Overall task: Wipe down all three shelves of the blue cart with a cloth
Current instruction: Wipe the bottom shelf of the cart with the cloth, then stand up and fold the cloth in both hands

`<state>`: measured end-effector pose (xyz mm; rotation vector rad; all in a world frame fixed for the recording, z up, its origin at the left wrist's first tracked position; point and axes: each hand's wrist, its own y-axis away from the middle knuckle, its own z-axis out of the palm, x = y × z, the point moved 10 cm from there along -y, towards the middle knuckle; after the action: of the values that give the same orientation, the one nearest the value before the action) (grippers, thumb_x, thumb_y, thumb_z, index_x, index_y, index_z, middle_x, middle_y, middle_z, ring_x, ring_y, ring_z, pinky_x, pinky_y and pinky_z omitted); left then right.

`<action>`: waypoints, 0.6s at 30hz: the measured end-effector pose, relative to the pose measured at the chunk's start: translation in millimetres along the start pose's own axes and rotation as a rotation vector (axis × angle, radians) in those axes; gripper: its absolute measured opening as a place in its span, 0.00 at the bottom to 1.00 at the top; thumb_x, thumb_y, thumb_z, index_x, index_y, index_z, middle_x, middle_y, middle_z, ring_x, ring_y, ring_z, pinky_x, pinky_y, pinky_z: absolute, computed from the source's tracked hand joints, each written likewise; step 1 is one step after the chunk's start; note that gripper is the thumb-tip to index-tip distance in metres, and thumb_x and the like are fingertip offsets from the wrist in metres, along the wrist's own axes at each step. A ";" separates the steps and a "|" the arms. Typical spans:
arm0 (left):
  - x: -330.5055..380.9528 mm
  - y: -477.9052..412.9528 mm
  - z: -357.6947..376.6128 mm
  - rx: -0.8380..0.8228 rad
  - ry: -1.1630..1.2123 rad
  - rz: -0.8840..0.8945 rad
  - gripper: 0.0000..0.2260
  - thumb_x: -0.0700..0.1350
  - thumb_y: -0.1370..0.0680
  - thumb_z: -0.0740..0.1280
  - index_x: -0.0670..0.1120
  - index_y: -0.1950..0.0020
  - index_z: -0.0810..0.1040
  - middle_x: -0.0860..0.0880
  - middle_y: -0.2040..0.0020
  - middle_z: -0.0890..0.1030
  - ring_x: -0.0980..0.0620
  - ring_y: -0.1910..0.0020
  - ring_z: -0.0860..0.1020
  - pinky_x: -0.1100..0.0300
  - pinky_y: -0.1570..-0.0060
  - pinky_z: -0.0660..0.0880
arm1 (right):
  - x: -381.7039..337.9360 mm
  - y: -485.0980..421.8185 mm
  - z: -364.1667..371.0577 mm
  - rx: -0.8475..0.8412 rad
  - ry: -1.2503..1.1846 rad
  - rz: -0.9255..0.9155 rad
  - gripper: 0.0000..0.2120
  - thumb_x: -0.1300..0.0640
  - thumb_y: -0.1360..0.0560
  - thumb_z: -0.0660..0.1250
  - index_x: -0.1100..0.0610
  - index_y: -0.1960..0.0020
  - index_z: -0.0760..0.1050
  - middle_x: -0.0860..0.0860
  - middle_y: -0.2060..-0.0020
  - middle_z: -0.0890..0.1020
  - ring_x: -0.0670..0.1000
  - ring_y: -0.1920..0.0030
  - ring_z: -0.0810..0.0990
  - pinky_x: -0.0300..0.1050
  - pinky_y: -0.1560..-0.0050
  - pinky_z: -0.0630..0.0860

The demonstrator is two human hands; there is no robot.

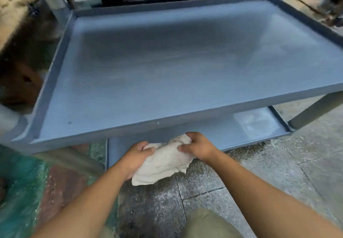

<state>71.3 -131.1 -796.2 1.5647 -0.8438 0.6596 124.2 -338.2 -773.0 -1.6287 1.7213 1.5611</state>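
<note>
Just below the front rim of the cart (185,116), across the near edge of its lower shelf (250,126), a cloth (165,165) hangs between two hands. It is off-white terry, nubby and crumpled, bunched at the top and drooping to a loose corner over the floor (278,172). Whether it touches the lower shelf cannot be told.

The left hand (136,156) grips the cloth's left side, fingers curled into the folds, back of the hand up. The right hand (198,145) clutches the bunched upper end, thumb pinched against the fingers. Both forearms are bare and reach forward.

The upper shelf (167,67) is a wide, shallow rectangular tray of matte blue plastic with a raised lip all round and faint streaks across its bed. The lower shelf has the same blue tray shape, with a pale, whitish patch near its front right corner. Round grey posts (315,110) join the shelves at the corners. The floor is speckled grey stone slabs with dark joints; at the left it is painted green and red.
</note>
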 end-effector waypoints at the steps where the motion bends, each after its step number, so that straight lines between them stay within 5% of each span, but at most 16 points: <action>1: 8.8 14.5 -4.0 0.029 0.029 0.006 0.05 0.41 0.22 0.69 0.47 0.58 0.77 0.51 0.62 0.81 0.54 0.64 0.79 0.61 0.64 0.74 | -8.0 12.5 -5.1 -0.009 -0.039 0.006 0.11 0.62 0.27 0.74 0.60 0.46 0.80 0.50 0.55 0.84 0.53 0.50 0.83 0.40 0.55 0.81; 3: 29.5 49.7 -8.6 0.035 0.088 0.001 0.03 0.45 0.23 0.72 0.46 0.54 0.80 0.48 0.58 0.85 0.53 0.61 0.82 0.58 0.57 0.78 | -26.8 40.8 -15.1 -0.031 -0.108 0.026 0.10 0.63 0.28 0.75 0.59 0.47 0.81 0.53 0.52 0.86 0.54 0.49 0.85 0.48 0.47 0.82; 6: 62.8 111.1 -8.9 -0.055 0.100 -0.027 0.18 0.53 0.29 0.76 0.45 0.45 0.81 0.43 0.48 0.85 0.48 0.54 0.84 0.52 0.53 0.79 | -63.7 88.7 -27.3 -0.069 -0.183 0.036 0.07 0.64 0.27 0.74 0.54 0.51 0.82 0.50 0.54 0.87 0.52 0.51 0.86 0.47 0.48 0.83; 9: 96.9 173.0 -14.2 -0.081 0.089 -0.039 0.19 0.43 0.28 0.76 0.49 0.39 0.78 0.43 0.41 0.82 0.51 0.48 0.83 0.58 0.51 0.80 | -100.8 139.4 -40.0 -0.092 -0.218 0.062 0.08 0.64 0.26 0.74 0.58 0.48 0.82 0.57 0.51 0.87 0.58 0.49 0.86 0.57 0.45 0.82; 13: 158.7 264.9 -28.1 -0.020 -0.029 0.008 0.21 0.40 0.25 0.73 0.51 0.34 0.76 0.48 0.33 0.76 0.49 0.34 0.72 0.52 0.31 0.68 | -158.1 213.8 -56.9 -0.122 -0.239 0.095 0.09 0.63 0.26 0.74 0.61 0.46 0.81 0.59 0.52 0.87 0.61 0.51 0.86 0.62 0.45 0.82; 18: 238.5 369.1 -54.6 0.133 -0.101 0.049 0.09 0.38 0.24 0.72 0.43 0.44 0.84 0.50 0.44 0.83 0.54 0.42 0.78 0.66 0.44 0.71 | -233.8 303.2 -85.1 -0.071 -0.274 0.081 0.17 0.62 0.27 0.76 0.54 0.41 0.76 0.56 0.47 0.82 0.57 0.48 0.84 0.56 0.47 0.83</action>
<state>-88.8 -135.8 -383.3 1.7133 -0.9317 0.6881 -22.3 -359.1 -409.7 -1.3167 1.6194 1.8067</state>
